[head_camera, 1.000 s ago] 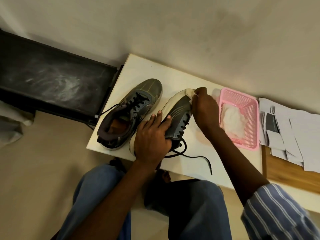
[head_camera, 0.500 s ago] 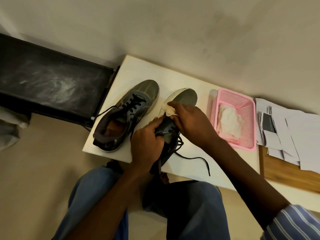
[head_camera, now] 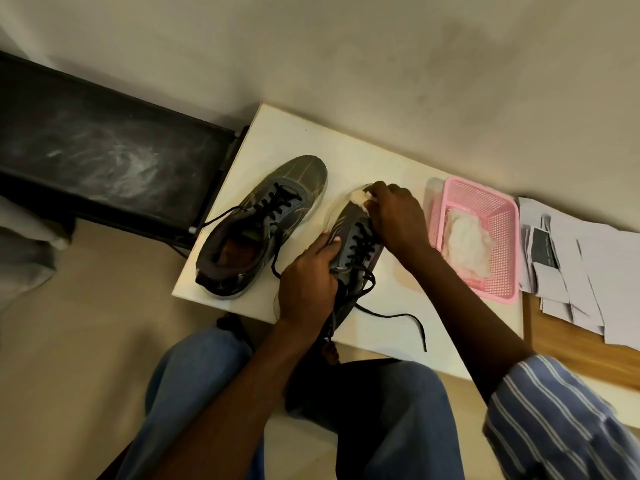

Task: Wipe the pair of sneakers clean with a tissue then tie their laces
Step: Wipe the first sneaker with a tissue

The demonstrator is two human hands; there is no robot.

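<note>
Two grey sneakers with black laces lie on a white table [head_camera: 349, 150]. The left sneaker [head_camera: 263, 226] lies untouched with its laces loose. My left hand [head_camera: 308, 282] grips the right sneaker [head_camera: 353, 233] around its middle and heel. My right hand [head_camera: 394, 216] pinches a crumpled white tissue [head_camera: 358, 198] and presses it on the toe of that right sneaker. One untied black lace [head_camera: 401, 318] trails over the table toward the front edge.
A pink plastic basket [head_camera: 498, 202] holding more white tissue stands right of the shoes. Loose papers [head_camera: 585, 265] lie on a wooden board at the far right. A dark bench [head_camera: 104, 161] adjoins the table's left edge. My knees sit below the table's front edge.
My right hand has slid the tissue from the sneaker's left side near the laces back up to the toe. My left hand keeps its hold on the sneaker.
</note>
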